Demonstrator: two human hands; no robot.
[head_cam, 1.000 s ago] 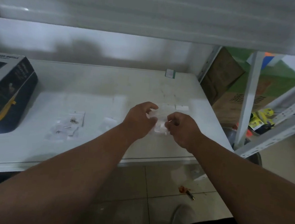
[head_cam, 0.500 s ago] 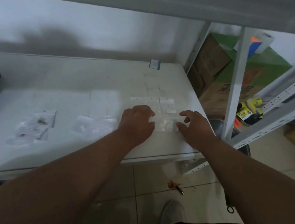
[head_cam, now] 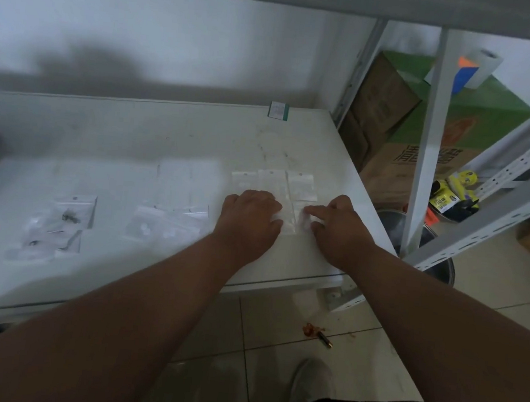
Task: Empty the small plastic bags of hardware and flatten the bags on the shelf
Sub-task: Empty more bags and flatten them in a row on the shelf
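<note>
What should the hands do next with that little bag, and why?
Probably lift off and reach left for a full bag. Both the left hand and right hand press the bag on the shelf, and it already looks flat beside the flat bags, while others still hold hardware.

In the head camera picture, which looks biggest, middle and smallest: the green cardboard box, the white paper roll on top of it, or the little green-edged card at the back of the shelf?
1. Green cardboard box, by far the largest.
2. White paper roll.
3. Green-edged card, smallest.
All three sit far from the camera, so this order seems fair.
</note>
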